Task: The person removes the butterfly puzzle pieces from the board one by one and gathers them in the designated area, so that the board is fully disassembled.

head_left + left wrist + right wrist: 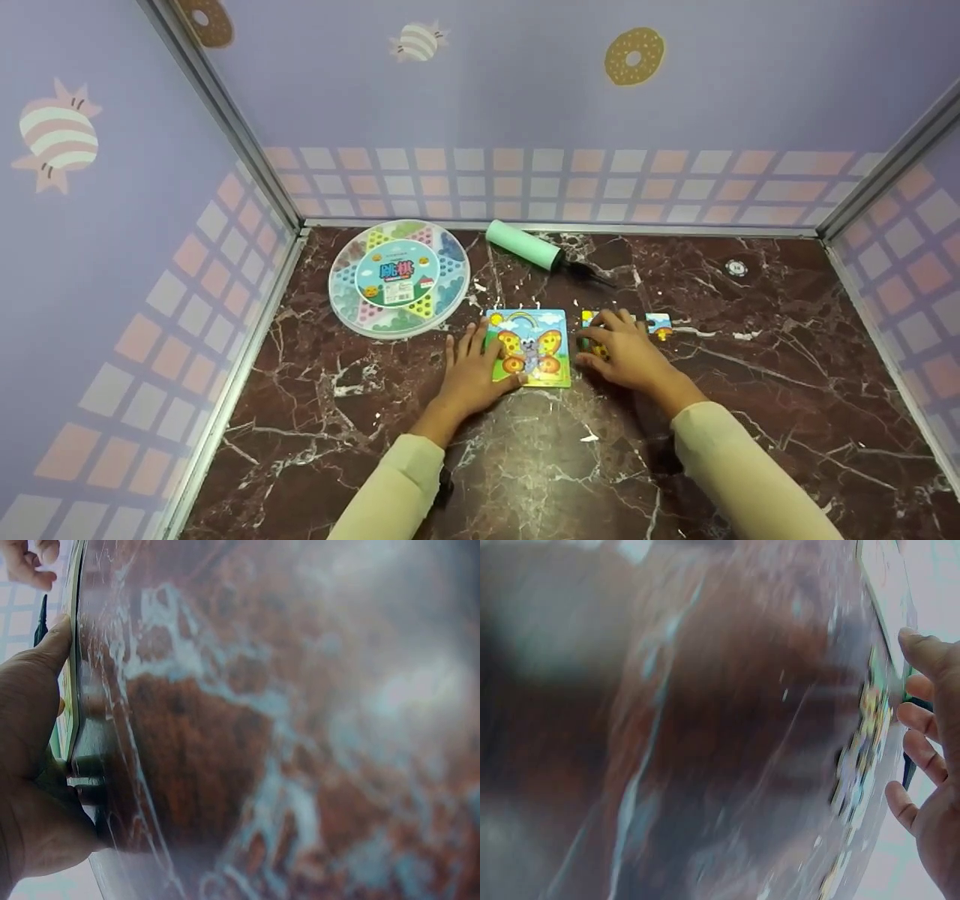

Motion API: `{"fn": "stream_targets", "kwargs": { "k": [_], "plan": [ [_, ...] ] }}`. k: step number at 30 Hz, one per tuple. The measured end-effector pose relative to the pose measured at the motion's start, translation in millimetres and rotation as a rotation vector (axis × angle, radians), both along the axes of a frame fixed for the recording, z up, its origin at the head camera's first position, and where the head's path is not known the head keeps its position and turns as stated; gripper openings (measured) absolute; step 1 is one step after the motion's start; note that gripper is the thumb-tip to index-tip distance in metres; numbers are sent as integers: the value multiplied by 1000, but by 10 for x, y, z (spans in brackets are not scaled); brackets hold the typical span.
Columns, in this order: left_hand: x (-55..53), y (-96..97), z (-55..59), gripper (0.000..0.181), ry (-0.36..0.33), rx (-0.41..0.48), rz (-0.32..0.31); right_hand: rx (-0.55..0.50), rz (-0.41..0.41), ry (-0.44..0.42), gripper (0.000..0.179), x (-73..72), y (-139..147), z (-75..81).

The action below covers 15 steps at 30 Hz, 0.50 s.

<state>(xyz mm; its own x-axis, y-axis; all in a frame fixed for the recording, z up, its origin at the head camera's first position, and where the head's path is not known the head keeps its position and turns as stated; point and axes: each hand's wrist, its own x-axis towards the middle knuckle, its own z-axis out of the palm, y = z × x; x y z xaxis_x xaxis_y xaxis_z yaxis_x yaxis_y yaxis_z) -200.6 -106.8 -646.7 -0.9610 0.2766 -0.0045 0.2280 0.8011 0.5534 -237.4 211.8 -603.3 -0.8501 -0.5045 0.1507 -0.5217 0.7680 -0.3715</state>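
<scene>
A square butterfly puzzle board (551, 367) lies flat on the marbled surface. My left hand (474, 373) rests on its left side, fingers spread and thumb along the front edge; in the left wrist view the thumb (56, 645) lies against the board's rim. To the right of the board are loose jigsaw pieces (586, 318), partly hidden under my right hand (626, 351). Its fingers are loosely bent over them, and the right wrist view has the fingertips (911, 716) spread above the colourful pieces (866, 735). One piece (658, 324) lies just beyond that hand.
Behind the left hand lies a round Chinese checkers set (349, 281) in a clear case. A mint green hand pump (521, 244) with a black end lies near the back wall. A small white chip (736, 268) is at the back right. Patterned walls (465, 112) enclose the surface.
</scene>
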Motion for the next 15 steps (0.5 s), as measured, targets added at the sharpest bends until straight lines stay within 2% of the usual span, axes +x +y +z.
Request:
{"fn": "stream_targets", "kwargs": {
  "k": [8,15],
  "plan": [
    [54,20,175,55,-4,-19,-9,34,43,-14,42,-22,-260,-18],
    [71,43,239,54,-22,-82,-3,21,67,-11,40,-32,-413,-21]
  ]
}}
